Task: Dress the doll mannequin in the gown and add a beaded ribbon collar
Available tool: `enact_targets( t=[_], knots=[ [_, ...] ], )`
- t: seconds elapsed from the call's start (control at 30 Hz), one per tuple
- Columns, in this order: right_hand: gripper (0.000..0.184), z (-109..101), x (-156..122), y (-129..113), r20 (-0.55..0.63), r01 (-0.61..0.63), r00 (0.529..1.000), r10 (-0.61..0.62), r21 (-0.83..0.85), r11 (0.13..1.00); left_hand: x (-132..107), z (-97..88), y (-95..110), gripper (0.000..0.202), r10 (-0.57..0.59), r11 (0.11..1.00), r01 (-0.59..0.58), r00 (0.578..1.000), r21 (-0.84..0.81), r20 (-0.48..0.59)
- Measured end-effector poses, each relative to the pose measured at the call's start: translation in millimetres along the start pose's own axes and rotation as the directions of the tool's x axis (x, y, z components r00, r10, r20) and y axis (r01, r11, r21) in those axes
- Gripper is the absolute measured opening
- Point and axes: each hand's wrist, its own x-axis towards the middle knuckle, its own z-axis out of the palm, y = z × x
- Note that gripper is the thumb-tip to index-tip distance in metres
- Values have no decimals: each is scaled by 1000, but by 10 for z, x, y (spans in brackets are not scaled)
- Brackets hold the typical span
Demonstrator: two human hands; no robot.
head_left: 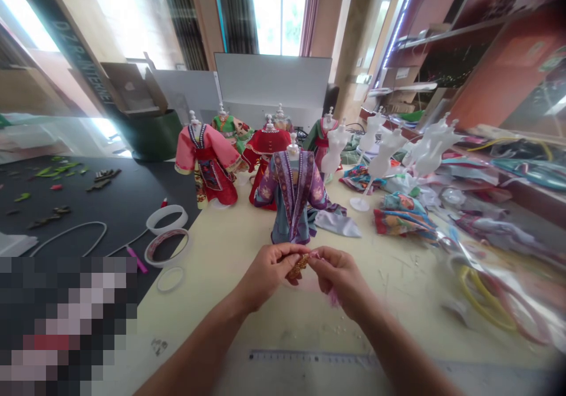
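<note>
My left hand (270,273) is closed, thumb and fingers pinching a small gold ornament (299,265) with a textured surface. Against it, my right hand (338,273) is also closed, fingertips meeting the ornament's right side. From under the right hand hangs a pink tassel-like piece (334,297), which that hand grips. Just beyond both hands stands a small mannequin in a purple and blue-grey robe (293,198) with patterned collar bands. The exact join between ornament and pink piece is hidden by my fingers.
Dressed mannequins, including one in a pink-and-red outfit (210,169), stand behind, with bare white mannequins (385,157) to the right. Tape rolls (152,248) lie left. Scissors (490,296) and fabric pieces (404,216) lie right. A ruler (316,358) is in front.
</note>
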Motion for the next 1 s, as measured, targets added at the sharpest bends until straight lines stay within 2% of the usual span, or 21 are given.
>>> enact_targets(
  t=[0.13,0.3,0.43,0.57,0.73,1.0],
  knots=[
    [24,-24,13,8,59,-25,998,17,135,990,10,3,0,23,31,999,-31,999,17,8],
    [25,-20,2,-49,166,-147,981,101,296,944,4,29,-5,17,132,983,-126,990,137,-38],
    [26,-21,-8,-70,225,-225,963,148,366,903,3,35,-14,15,237,944,-220,971,246,-41],
    [26,-31,-7,-56,270,-252,951,154,379,891,-9,40,-9,14,318,893,-285,947,348,-40],
    [24,-44,1,-31,287,-242,948,139,360,901,-46,83,-13,12,242,909,-204,968,365,-63],
    [22,-49,-29,-40,317,-233,943,104,404,884,-44,92,-19,12,192,931,-152,977,333,-89]
  ],
)
